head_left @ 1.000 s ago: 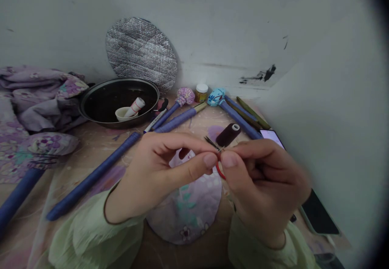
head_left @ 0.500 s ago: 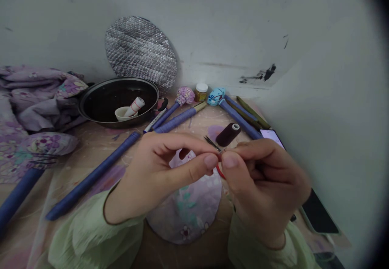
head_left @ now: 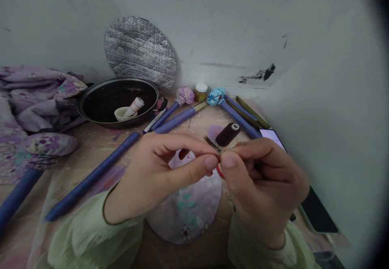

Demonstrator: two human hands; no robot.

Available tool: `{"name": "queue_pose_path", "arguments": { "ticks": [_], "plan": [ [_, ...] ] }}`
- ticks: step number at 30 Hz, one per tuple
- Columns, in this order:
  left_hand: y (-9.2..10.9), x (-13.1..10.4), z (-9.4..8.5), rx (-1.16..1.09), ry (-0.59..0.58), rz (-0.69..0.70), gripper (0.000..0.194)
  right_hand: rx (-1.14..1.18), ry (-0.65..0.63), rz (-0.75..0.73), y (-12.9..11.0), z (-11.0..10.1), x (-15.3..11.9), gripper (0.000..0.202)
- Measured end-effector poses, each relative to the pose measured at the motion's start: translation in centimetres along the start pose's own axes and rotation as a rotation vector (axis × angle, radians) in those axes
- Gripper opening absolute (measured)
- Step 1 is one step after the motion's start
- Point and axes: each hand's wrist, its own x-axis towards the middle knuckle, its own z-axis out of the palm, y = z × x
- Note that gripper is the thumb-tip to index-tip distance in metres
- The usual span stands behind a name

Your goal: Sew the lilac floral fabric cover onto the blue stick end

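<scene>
My left hand [head_left: 170, 171] and my right hand [head_left: 258, 176] meet fingertip to fingertip in mid-view. Both are closed in a pinch of thumb and forefinger. Whatever lies between the fingertips is too small to make out. Behind them, partly hidden, are small scissors [head_left: 212, 142] with dark blades and a bit of red handle showing. A cone of dark maroon thread [head_left: 227, 135] lies on its side just beyond. Below my hands, a round piece of lilac floral cloth [head_left: 185, 220] lies flat, its upper part covered by my left hand.
At the back left stand a black pan [head_left: 118, 84] holding a small cup [head_left: 121, 114], and a silver quilted disc [head_left: 139, 52] against the wall. Blue-wrapped sticks [head_left: 94, 176], a marker [head_left: 154, 121] and a jar [head_left: 200, 92] lie around. On the right is a phone [head_left: 319, 212].
Almost nothing differs. My right hand has shifted very slightly left, and both hands keep their pinch at the same spot.
</scene>
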Motion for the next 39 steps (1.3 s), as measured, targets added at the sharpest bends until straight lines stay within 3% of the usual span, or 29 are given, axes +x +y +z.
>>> {"name": "queue_pose_path", "arguments": {
  "ticks": [15,27,33,39],
  "plan": [
    [-0.02,-0.05,-0.08,0.009,-0.001,-0.013,0.009,-0.024,-0.006,-0.026,0.07,-0.09,0.01,0.014],
    [0.10,0.15,-0.07,0.046,0.024,0.032,0.007,0.006,-0.010,0.034,0.06,-0.20,-0.11,0.015],
    [-0.09,0.16,-0.22,0.087,0.144,0.129,0.009,0.084,-0.076,0.103,0.19,-0.35,0.07,0.016],
    [-0.18,0.05,-0.50,0.190,0.074,0.281,0.018,0.120,-0.190,0.170,0.19,-0.67,0.28,0.015]
  ]
}}
